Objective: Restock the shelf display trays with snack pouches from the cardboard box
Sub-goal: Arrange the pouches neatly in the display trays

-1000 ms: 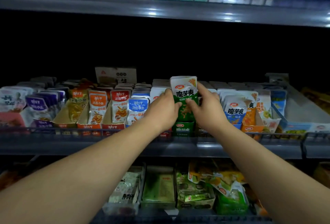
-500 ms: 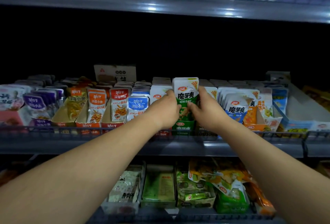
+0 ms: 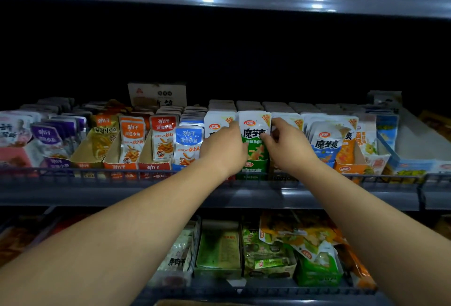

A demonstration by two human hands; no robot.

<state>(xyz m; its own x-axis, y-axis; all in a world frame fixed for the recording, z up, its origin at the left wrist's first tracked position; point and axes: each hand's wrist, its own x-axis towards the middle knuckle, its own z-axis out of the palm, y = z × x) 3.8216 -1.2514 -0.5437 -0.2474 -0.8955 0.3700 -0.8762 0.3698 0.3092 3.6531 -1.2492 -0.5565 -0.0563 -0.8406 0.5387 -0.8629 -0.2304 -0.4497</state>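
Pinching its side edges, left hand (image 3: 223, 150) and right hand (image 3: 287, 149) hold the green pouch (image 3: 254, 127) upright, face outward.

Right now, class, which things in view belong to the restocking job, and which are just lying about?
Job: green snack pouch, held by left hand and right hand; green display tray beneath it.
Lying about: orange fish-snack pouches; blue pouch; lower-shelf packets; white box at the back.

pouch (image 3: 253, 131) in tray (image 3: 252, 167), tray on shelf (image 3: 146, 193)
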